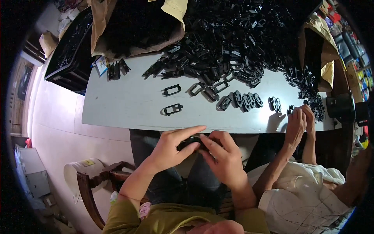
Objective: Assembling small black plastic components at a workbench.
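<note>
Just off the table's near edge, above my lap, my left hand (pixel 171 146) and my right hand (pixel 224 154) are closed together on a small black plastic part (pixel 188 142). Fingers cover most of it, so its full shape is hidden. Two black rectangular plastic frames lie apart on the white table beyond my hands: a nearer frame (pixel 172 109) and a farther frame (pixel 172 90). To their right, several black oblong plastic housings (pixel 246 102) stand close together in a row.
A big heap of black plastic parts (pixel 233 43) covers the table's far side, beside an open brown paper bag (pixel 102 43). At right, a co-worker's hands (pixel 298 121) handle small black pieces. A black crate (pixel 64 58) stands left; a white bucket (pixel 80 175) sits on the floor.
</note>
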### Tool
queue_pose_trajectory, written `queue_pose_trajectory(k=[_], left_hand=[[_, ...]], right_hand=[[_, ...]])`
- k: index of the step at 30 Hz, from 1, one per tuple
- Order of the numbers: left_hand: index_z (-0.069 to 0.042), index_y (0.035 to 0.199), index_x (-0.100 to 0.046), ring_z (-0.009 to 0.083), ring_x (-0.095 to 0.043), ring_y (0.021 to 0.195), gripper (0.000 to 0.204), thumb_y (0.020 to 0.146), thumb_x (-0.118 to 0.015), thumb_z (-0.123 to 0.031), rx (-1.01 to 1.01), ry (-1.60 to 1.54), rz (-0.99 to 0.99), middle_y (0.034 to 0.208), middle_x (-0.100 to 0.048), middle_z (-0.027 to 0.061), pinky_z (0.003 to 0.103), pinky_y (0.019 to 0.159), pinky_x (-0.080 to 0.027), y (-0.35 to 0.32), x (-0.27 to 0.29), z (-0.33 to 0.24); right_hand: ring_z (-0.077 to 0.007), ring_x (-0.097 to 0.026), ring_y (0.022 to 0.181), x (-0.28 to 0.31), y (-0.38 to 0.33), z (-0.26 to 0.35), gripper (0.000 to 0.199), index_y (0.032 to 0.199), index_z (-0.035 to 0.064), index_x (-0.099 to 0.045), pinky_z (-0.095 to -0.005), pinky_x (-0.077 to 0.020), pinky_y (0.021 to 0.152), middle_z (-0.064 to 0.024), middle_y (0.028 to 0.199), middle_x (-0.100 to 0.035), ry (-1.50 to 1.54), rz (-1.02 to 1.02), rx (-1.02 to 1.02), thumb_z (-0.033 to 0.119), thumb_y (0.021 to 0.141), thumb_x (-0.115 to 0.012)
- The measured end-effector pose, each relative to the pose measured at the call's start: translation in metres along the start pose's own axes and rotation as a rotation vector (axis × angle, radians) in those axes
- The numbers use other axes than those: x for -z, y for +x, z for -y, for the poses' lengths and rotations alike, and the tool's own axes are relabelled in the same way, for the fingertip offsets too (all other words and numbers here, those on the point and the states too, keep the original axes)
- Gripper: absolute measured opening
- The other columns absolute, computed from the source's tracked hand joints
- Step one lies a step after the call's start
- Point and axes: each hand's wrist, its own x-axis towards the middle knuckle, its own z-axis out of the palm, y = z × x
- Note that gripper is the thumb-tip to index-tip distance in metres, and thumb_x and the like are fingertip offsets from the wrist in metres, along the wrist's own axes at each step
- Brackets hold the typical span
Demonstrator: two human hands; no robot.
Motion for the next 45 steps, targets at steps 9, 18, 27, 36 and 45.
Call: queue_pose_trajectory(k=[9, 18, 27, 36, 45], left_hand=[[-0.006, 0.12, -0.057, 0.0188, -0.064, 0.081, 0.042, 0.08, -0.067, -0.012, -0.053, -0.072, 0.134, 0.103, -0.065, 0.0103, 0.03, 0.074, -0.05, -0.017, 0.005, 0.006], [-0.008, 0.103, -0.067, 0.0249, -0.06, 0.094, 0.029, 0.079, -0.071, -0.024, -0.14, 0.385, 0.069, 0.098, -0.066, 0.008, 0.037, 0.083, -0.049, -0.019, 0.028, 0.024], [-0.005, 0.1, -0.064, 0.0214, -0.06, 0.074, 0.02, 0.08, -0.067, -0.007, -0.043, 0.508, -0.493, 0.088, -0.059, 0.0096, 0.031, 0.066, -0.049, 0.102, 0.092, 0.077], [-0.007, 0.109, -0.058, 0.0303, -0.058, 0.088, 0.037, 0.075, -0.072, -0.012, 0.036, 0.696, -0.424, 0.094, -0.057, 0.0115, 0.037, 0.074, -0.049, 0.118, 0.102, 0.093], [-0.003, 0.107, -0.066, 0.0114, -0.06, 0.087, 0.032, 0.076, -0.072, -0.001, 0.043, 0.002, -0.192, 0.105, -0.065, 0.0075, 0.022, 0.069, -0.05, 0.026, 0.054, 0.027]], right_hand=[[-0.0166, -0.049, 0.063, -0.011, -0.017, -0.024, 0.024, 0.077, -0.0017, -0.06, -0.0289, -0.0357, 0.055, -0.0068, 0.072, -0.055, 0.67, 0.293, -0.306, 0.016, 0.074, -0.076], [-0.0275, -0.059, 0.074, -0.018, 0.02, -0.055, 0.034, 0.109, 0.007, -0.058, -0.0339, -0.0453, 0.058, -0.0108, 0.089, -0.057, -0.334, -0.191, -0.238, 0.017, 0.079, -0.069], [-0.0296, -0.059, 0.077, -0.038, 0.03, -0.068, 0.021, 0.103, 0.0102, -0.056, -0.0385, -0.0478, 0.06, -0.0098, 0.093, -0.052, -0.542, -0.155, -0.326, 0.013, 0.083, -0.062], [-0.0348, -0.056, 0.075, -0.032, 0.018, -0.065, 0.02, 0.1, 0.0055, -0.054, -0.0418, -0.046, 0.061, -0.0133, 0.091, -0.053, -0.401, -0.187, -0.398, 0.01, 0.081, -0.06], [-0.0135, -0.053, 0.064, -0.015, 0.027, -0.039, 0.028, 0.093, -0.0008, -0.059, -0.0239, -0.0431, 0.056, -0.0068, 0.084, -0.055, 0.189, -0.159, -0.223, -0.002, 0.066, -0.062]])
